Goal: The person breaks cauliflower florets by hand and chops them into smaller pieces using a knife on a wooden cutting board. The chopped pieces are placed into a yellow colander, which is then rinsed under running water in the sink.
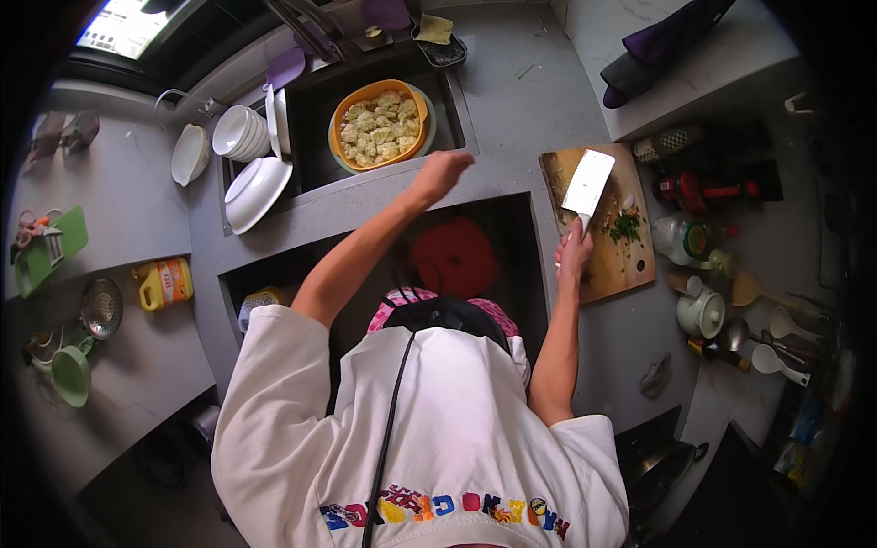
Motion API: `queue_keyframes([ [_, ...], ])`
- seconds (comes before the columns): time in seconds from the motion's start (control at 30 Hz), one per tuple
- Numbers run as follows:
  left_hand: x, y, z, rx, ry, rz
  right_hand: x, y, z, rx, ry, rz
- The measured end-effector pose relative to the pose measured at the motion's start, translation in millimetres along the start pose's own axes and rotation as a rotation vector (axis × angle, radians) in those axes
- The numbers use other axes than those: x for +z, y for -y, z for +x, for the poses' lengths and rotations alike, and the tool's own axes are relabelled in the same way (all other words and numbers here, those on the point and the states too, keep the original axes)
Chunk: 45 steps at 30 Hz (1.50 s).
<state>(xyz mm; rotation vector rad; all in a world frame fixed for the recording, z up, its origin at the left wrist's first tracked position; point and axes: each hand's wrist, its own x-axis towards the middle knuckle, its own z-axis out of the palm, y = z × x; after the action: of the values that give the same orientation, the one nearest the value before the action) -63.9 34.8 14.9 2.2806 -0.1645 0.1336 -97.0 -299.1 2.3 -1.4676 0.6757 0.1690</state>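
My right hand (574, 252) is closed around the handle of a cleaver (589, 182), whose broad blade lies over the wooden cutting board (634, 270). Chopped green herbs (625, 225) and small pale and orange bits sit on the board beside the blade. My left hand (445, 177) is raised over the counter edge in front of the sink, its fingers bent together; whether it holds something small cannot be told. Just beyond it, an orange basin (418, 104) of cauliflower florets (381, 127) rests on a green round container in the dark sink (312, 161).
White bowls (240, 133) and an oval dish (257, 194) stand left of the sink. A yellow jug (166, 283) is farther left. Bottles (675, 240), a lidded pot (701, 314) and utensils line the right side. A wok (658, 466) sits at lower right.
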Motion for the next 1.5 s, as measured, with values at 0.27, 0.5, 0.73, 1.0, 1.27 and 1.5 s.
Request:
queue_keyframes([
  [0.27, 152, -69, 56, 0.046, -0.060, -0.128, -43, 13, 8, 0.017, -0.032, -0.060],
  [0.5, 169, -70, 49, 0.114, 0.053, 0.350, -48, 9, 20, 0.035, 0.095, -0.101],
  [0.73, 168, -95, 60, 0.293, 0.237, 0.430, -63, -4, 41, -0.139, -0.045, -0.188],
  [1.0, 159, -70, 89, 0.623, 0.356, 0.489, -82, 15, 22, -0.014, -0.004, -0.243],
  [1.27, 62, -19, 85, 0.238, 0.142, 0.386, -69, 1, 20, -0.412, -0.249, -0.797],
  [1.5, -54, 105, -56, -0.296, -0.252, 0.308, -36, -9, 30, -0.628, -0.324, -0.727],
])
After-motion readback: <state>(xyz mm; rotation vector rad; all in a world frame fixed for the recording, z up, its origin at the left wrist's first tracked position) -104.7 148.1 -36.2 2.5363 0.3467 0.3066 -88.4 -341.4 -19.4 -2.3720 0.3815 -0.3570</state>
